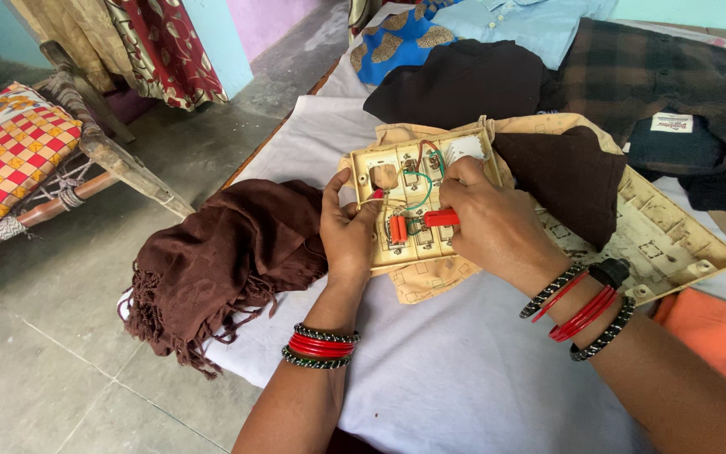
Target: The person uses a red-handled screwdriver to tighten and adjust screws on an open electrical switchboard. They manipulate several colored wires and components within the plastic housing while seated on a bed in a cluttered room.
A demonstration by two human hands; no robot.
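Observation:
A cream electrical switch panel (384,164) lies face down on a white sheet, its wiring side up with green, red and white wires. My left hand (348,227) grips the panel's left edge, thumb over the rim near a round hole. In my right hand (489,220) is a red-handled screwdriver (440,218), its tip pointing left at orange parts on the panel. Both wrists wear red and dark bangles. A second cream plastic backplate (674,244) lies to the right, partly under dark brown cloth.
A brown fringed shawl (220,261) hangs over the white sheet's (455,370) left edge. Dark, plaid and blue clothes (598,59) are piled at the back. A wooden cot with a checked red-yellow cushion (6,155) stands on the concrete floor at left.

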